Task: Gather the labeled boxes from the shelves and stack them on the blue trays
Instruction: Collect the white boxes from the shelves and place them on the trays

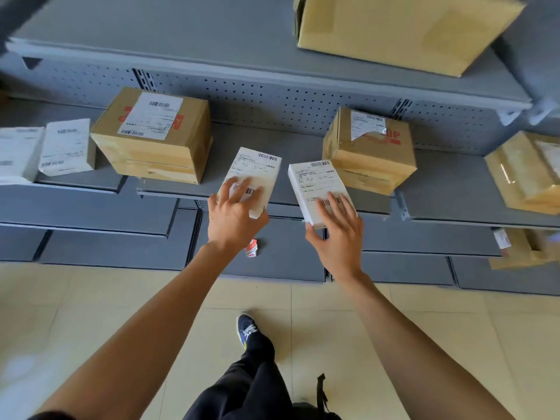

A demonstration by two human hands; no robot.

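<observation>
Two white boxes sit at the front edge of the grey shelf [303,140], between brown boxes. Left hand [235,213] grips the left box [257,168], and right hand [339,228] grips the right box [315,183]

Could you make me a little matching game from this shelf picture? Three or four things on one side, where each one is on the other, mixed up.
Things:
1. Flat white labeled box, left one
2. Flat white labeled box, right one
3. Large plain brown cardboard box
4. Small red-and-white crumpled label scrap

Places:
A. On the top grey shelf
B. Under the left hand
C. On a lower shelf, between the two wrists
D. Under the right hand

Pairs: 1-B, 2-D, 3-A, 4-C
</observation>
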